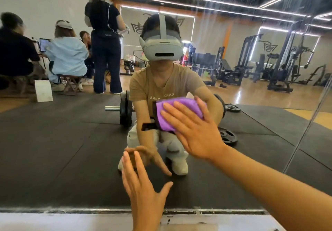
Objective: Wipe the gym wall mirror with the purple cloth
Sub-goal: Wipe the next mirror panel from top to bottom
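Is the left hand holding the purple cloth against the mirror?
No, the right hand presses the purple cloth flat on the mirror, while the left hand touches the glass bare.

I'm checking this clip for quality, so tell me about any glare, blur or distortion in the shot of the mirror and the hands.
Head view: ceiling light strips reflect in the mirror as bright lines, with faint vertical streaks on the upper glass; wide-angle bending curves the mirror's seam at right; seated people reflected at left look soft; the right hand pressing the purple cloth and the left hand are fairly sharp.
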